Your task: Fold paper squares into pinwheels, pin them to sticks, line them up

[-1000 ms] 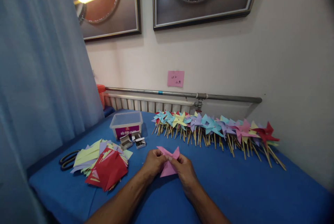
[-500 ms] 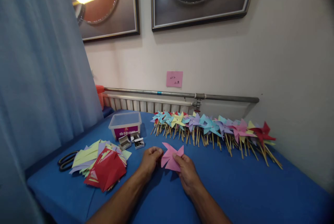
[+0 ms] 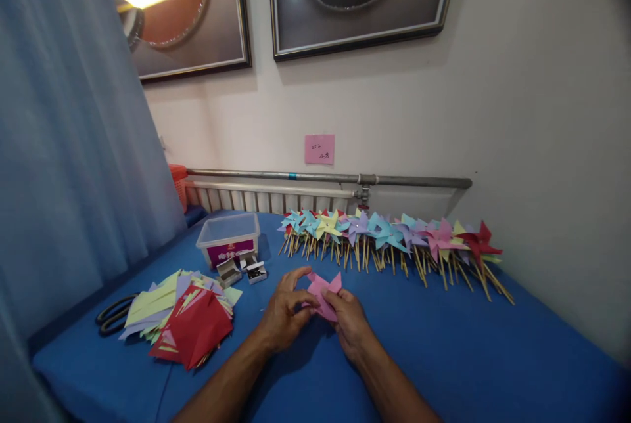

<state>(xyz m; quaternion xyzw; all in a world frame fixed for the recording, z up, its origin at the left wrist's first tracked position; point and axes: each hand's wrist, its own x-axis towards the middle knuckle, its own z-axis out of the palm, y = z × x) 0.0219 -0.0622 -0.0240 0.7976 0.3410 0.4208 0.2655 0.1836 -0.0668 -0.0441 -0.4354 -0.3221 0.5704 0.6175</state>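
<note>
A pink paper pinwheel (image 3: 325,291), cut into blades, is held above the blue cloth between my two hands. My right hand (image 3: 351,321) is closed on its right side, with the thumb pressed on the paper's face near the middle. At the left edge, my left hand (image 3: 286,311) curls its thumb and fingers around the blades, the index finger raised along the upper corner. Whether a small pin is between the left fingers is hidden. No stick shows on this pinwheel.
Finished pinwheels on sticks (image 3: 389,236) lie in a long row at the back. At left are red paper sheets (image 3: 197,328), pale sheets (image 3: 155,301) and scissors (image 3: 116,314). Small boxes (image 3: 256,272), one with dark pins, stand by a clear plastic tub (image 3: 229,229).
My left hand has moved right, from beside the pink pinwheel onto its left edge, its fingers spreading around the blades. My right hand keeps its hold. The view has shifted slightly.
</note>
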